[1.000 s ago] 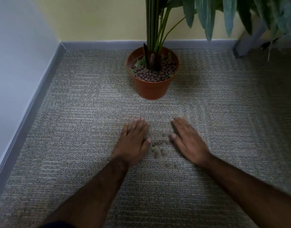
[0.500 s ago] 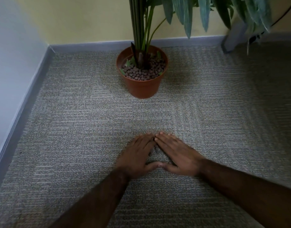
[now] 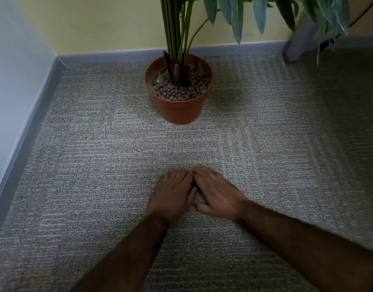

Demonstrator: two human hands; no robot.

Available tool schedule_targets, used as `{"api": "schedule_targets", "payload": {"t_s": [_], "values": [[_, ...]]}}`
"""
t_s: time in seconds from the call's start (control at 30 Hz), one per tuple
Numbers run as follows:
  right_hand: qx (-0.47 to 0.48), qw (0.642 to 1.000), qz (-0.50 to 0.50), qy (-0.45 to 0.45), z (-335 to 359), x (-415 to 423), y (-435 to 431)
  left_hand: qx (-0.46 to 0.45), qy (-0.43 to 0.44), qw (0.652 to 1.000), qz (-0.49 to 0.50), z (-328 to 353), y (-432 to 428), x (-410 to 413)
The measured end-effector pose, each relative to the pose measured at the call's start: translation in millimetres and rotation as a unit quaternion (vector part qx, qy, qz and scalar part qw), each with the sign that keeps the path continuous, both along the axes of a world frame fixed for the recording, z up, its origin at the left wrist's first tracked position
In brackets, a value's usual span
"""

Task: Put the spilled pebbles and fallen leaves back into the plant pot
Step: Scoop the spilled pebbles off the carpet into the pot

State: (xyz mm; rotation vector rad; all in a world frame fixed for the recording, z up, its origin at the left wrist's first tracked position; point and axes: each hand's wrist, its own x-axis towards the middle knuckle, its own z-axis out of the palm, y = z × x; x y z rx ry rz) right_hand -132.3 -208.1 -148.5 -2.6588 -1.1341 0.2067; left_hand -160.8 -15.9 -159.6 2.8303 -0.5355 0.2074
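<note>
Left hand (image 3: pixel 174 193) and right hand (image 3: pixel 216 193), apart a second ago, now cupped together palm-down on the carpet (image 3: pixel 97 165), hiding the spilled pebbles; probably gathered, grip unclear; plant pot (image 3: pixel 179 111) well beyond.

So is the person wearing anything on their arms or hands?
Nothing that shows. The left hand and right hand are bare: no gloves, rings or watch visible. Both forearms look uncovered, with no sleeve or markings clearly in sight.
</note>
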Motion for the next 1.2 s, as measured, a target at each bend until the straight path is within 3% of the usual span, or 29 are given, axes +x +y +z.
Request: {"api": "schedule_targets", "payload": {"t_s": [0.17,0.33,0.43,0.63,0.8,0.97,1.2], "values": [[0.046,0.998,-0.023,-0.044,-2,1,10,-0.03,-0.002,0.997,0.071,-1,0,11],[0.095,0.995,0.015,-0.016,1,3,0,-0.032,0.001,0.998,0.052,0,2,10],[0.046,0.996,0.069,-0.025,-3,0,-14,-0.042,0.024,0.998,0.04,1,5,8],[-0.003,0.982,0.108,-0.155,-4,12,-4,-0.028,0.028,0.999,-0.007,6,11,13],[-0.011,0.988,0.038,-0.152,0,21,2,0.012,-0.021,0.999,-0.041,12,9,27],[-0.001,0.987,0.044,-0.152,0,4,-5,0.034,-0.023,0.998,-0.057,16,10,33],[-0.02,0.984,-0.06,-0.165,5,-2,6,0.048,-0.042,0.997,-0.051,14,9,33]]}}
